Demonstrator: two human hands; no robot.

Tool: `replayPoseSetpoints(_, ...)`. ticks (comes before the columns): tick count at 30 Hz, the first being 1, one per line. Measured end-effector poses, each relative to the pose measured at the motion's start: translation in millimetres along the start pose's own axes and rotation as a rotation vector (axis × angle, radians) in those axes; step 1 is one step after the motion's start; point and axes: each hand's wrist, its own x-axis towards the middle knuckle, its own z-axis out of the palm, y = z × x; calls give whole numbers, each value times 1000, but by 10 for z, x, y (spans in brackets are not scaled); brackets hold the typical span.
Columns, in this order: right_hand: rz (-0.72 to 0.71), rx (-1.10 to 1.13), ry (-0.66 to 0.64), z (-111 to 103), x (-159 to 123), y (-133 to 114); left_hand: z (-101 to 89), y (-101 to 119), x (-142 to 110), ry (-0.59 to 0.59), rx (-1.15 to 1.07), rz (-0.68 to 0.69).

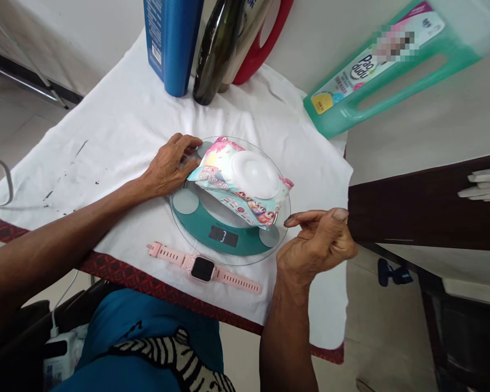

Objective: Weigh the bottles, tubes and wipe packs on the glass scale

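A pack of wet wipes [237, 182] with a white lid, in pink and pale blue wrapping, lies on a round glass scale [204, 231]. The scale has a green band and a small display whose reading I cannot make out clearly. My left hand [170, 167] rests at the scale's left rim, fingers apart, thumb by the pack's left end. Beside the pack's right end is my right hand [318, 239], its index finger stretched toward the pack and the other fingers curled; nothing shows in it. Nearer me, a pink-strapped smartwatch [203, 269] lies flat on the white cloth.
At the back stand a blue bottle [173, 49], a dark glass bottle [217, 51] and a container with a red handle [265, 41]. A green detergent bottle [375, 81] stands at the back right. White cloth [106, 130] covers the table, whose front edge shows dark red.
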Motion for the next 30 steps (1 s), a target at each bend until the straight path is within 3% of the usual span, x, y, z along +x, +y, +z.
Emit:
replayPoseSetpoints(7, -24, -54, -39, -8, -4, 49, 5, -13, -8, -6, -12, -12)
replayPoseSetpoints(12, -31, -20, -27, -22, 147, 86, 31, -45, -19, 8, -35, -6)
replayPoseSetpoints(14, -39, -29, -153, -42, 256, 37, 45, -55, -27, 13, -52, -8)
replayPoseSetpoints(18, -83, -293, -617, 38, 448, -153, 78, -72, -43, 28, -90, -8)
replayPoseSetpoints(22, -106, -580, -840, 290, 521, -329, 93, -80, -58, 33, -112, 4)
replayPoseSetpoints(27, -41, -535, -885, 377, 529, -353, 87, -71, -76, 29, -143, 26)
replayPoseSetpoints(30, 168, -359, -815, 293, 555, -247, 89, -62, -90, 36, -158, 23)
